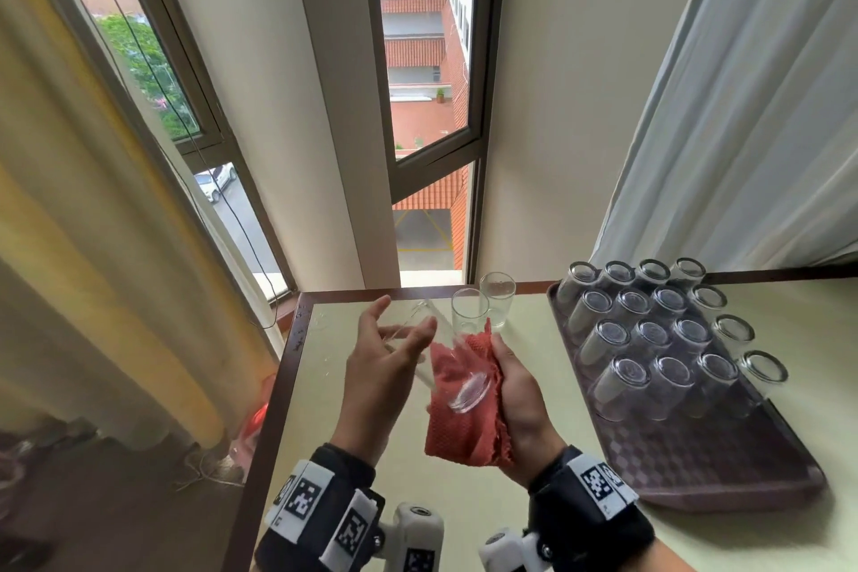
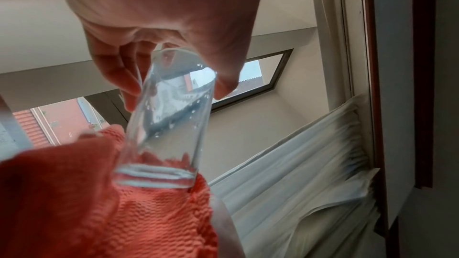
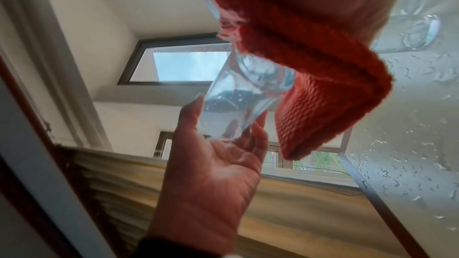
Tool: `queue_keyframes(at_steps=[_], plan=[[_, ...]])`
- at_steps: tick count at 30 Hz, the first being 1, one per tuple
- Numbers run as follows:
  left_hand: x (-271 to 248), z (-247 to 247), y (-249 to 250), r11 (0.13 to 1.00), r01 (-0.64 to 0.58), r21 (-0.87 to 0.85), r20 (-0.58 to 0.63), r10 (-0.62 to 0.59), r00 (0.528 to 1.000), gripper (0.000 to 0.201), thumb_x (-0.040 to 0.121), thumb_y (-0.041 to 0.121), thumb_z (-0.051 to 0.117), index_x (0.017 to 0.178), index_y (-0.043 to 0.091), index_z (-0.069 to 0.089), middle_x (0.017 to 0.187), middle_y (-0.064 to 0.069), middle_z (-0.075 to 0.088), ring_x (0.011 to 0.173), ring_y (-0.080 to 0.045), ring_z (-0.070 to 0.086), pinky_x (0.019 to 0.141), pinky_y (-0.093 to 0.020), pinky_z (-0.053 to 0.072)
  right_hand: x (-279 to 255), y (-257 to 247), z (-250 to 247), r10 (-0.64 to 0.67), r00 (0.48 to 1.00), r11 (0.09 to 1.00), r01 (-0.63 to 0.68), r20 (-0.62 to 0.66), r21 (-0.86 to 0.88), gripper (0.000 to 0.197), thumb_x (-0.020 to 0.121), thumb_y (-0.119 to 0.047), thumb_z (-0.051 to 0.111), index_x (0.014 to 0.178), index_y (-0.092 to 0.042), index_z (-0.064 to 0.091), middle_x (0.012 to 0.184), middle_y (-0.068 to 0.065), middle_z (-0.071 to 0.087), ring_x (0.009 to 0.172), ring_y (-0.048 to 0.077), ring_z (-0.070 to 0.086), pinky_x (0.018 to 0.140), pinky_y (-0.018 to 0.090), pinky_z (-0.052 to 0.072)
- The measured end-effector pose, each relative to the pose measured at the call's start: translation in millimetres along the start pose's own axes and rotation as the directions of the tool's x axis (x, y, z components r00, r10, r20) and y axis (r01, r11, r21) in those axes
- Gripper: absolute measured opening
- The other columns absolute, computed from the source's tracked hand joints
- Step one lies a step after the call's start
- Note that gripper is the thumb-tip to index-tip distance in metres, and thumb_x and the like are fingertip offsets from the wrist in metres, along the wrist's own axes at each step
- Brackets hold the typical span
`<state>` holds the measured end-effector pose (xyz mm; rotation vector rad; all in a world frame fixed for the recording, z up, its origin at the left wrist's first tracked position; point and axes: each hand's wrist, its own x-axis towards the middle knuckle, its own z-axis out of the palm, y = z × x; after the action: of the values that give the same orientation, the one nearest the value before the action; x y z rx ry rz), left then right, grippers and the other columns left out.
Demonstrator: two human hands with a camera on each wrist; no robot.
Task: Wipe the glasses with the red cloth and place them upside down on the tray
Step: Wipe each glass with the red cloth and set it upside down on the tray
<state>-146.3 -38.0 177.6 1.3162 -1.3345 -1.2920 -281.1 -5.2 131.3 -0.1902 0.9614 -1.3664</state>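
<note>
Bench (image 1: 534,516): pale top with a dark wooden edge, spotted with water drops, set against a wall by the windows.

Tray (image 1: 724,469): dark, chequered, lying on the right part of the bench. It carries sixteen upside-down glasses (image 1: 622,379) in four rows of four, filling its far half; the near half shows bare chequer.

Two upright glasses (image 1: 483,307): standing on the bench just left of the tray's far corner, one just in front of the other, close beside it, mouths up.

Red cloth (image 1: 464,427): draped over the right hand (image 1: 522,409), hanging below the palm. The right grip grasps the cloth, with the fingers curled under it and the thumb on top.

Held glass (image 2: 168,125): clear, wet with droplets, raised above the bench and tilted, its thick base lying in the red cloth and its mouth toward the left hand (image 1: 385,367).

Left hand: palm turned toward the right hand, wrist raised. The left grip pinches the glass at its rim, thumb on one side and fingertips (image 2: 134,87) on the other.
</note>
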Motion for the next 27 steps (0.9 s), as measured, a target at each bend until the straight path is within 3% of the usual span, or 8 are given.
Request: queue_keyframes(at_steps=[5,8,10,13,15,19,23,27], plan=[[-2.1,-2.6,-4.5,0.997,0.069,-0.044,0.19,-0.059,0.98,0.061,0.065,0.035,0.064,0.125,0.031,0.053,0.12,-0.007,0.057,0.101,-0.023,0.067,0.072,-0.024,0.054,-3.7,-18.2,2.2,-0.126,0.992,0.992,0.125,0.019,0.013,0.041,0.103,-0.038,0.043,0.118,-0.003,0.061,0.104,0.019,0.067,0.084,0.03,0.065,0.071,0.041,0.058],[-6.8,2.6,-3.3,0.988,0.123,-0.097,0.257,-0.095,0.962,0.057,0.066,0.04,0.063,0.119,0.026,0.051,0.122,-0.01,0.059,0.101,-0.022,0.066,0.066,-0.023,0.054,-14.2,-23.7,9.4,-0.304,0.951,0.931,0.308,0.051,-0.193,0.03,0.101,-0.028,0.048,0.112,-0.004,0.062,0.101,0.023,0.062,0.084,0.032,0.06,0.069,0.041,0.055],[-9.1,8.7,-0.6,0.974,0.17,-0.151,0.221,-0.135,0.966,0.055,0.072,0.053,0.065,0.117,0.024,0.051,0.117,-0.008,0.062,0.099,-0.021,0.068,0.062,-0.024,0.055,-18.1,-19.3,13.8,-0.5,0.856,0.758,0.506,0.131,-0.412,0.027,0.097,-0.035,0.056,0.108,-0.011,0.063,0.095,0.02,0.064,0.079,0.033,0.063,0.068,0.043,0.057],[-9.0,13.2,2.7,0.94,0.225,-0.257,0.153,-0.19,0.97,0.039,0.088,0.049,0.064,0.108,0.017,0.055,0.104,-0.012,0.066,0.088,-0.025,0.07,0.057,-0.026,0.054,-20.9,-14.8,17.7,-0.738,0.587,0.284,0.717,0.333,-0.636,0.033,0.089,-0.05,0.056,0.097,-0.019,0.065,0.083,0.004,0.062,0.069,0.022,0.064,0.061,0.036,0.057],[-10.4,14.0,5.9,0.942,0.174,-0.288,0.11,-0.148,0.983,0.039,0.082,0.047,0.07,0.101,0.016,0.055,0.1,-0.014,0.067,0.079,-0.023,0.072,0.054,-0.027,0.054,-18.2,-15.7,18.8,-0.793,0.472,0.149,0.763,0.385,-0.629,0.027,0.092,-0.044,0.055,0.091,-0.019,0.064,0.079,0.001,0.061,0.067,0.017,0.062,0.059,0.032,0.055],[-14.3,18.2,11.1,0.96,-0.051,-0.276,-0.02,0.047,0.999,0.035,0.079,0.047,0.069,0.091,0.019,0.054,0.096,-0.017,0.067,0.07,-0.018,0.071,0.051,-0.029,0.056,-18.3,-21.1,25.0,-0.782,0.55,0.353,0.779,0.295,-0.518,0.036,0.094,-0.045,0.055,0.09,-0.009,0.062,0.073,0.015,0.063,0.063,0.036,0.061,0.057,0.048,0.055],[-13.7,18.6,11.1,0.961,-0.14,-0.238,-0.074,0.126,0.989,0.014,0.078,0.043,0.063,0.082,0.032,0.057,0.092,-0.013,0.067,0.07,-0.017,0.07,0.053,-0.03,0.056,-19.4,-26.4,35.4,-0.706,0.684,0.527,0.681,0.184,-0.508,0.045,0.095,-0.045,0.056,0.096,-0.001,0.066,0.068,0.013,0.065,0.055,0.022,0.059,0.048,0.03,0.049],[-10.2,10.1,13.8,0.909,0.048,-0.414,0.073,-0.02,0.997,0.02,0.078,0.043,0.061,0.078,0.024,0.056,0.08,-0.004,0.068,0.071,-0.023,0.066,0.047,-0.029,0.047,-28.3,-28.4,36.1,-0.818,0.291,-0.075,0.801,0.495,-0.594,0.027,0.094,-0.029,0.055,0.089,-0.007,0.069,0.085,0.005,0.067,0.072,0.019,0.065,0.063,0.03,0.053]])
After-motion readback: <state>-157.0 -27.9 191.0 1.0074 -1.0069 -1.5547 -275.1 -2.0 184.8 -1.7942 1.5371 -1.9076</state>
